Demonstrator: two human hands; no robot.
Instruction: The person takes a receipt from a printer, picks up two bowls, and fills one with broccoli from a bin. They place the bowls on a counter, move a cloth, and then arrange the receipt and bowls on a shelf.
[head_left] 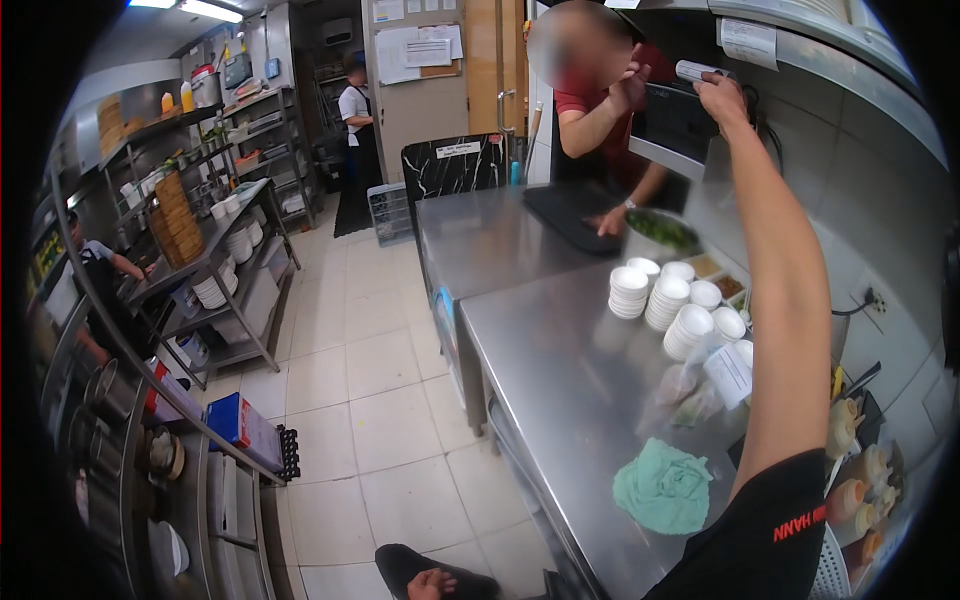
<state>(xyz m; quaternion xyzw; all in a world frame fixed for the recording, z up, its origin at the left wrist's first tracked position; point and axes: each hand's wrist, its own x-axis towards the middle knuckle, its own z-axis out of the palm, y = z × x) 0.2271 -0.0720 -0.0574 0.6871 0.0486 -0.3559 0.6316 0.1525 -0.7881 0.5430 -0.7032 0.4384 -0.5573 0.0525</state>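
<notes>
My right arm reaches up along the right side. At its end, my right hand pinches a small white paper slip above a black boxy device by the wall. My left hand hangs low at the bottom, in front of my dark trouser leg, with fingers loosely bent and nothing visible in them. Below my right arm, a crumpled green cloth lies on the steel counter. Stacked white bowls and plastic bags with a paper slip are beside it.
Across the counter stands a person in a red shirt, one hand on a black tray near a pot of greens. Sauce bottles line the right edge. Steel shelving and two other people are at left and back.
</notes>
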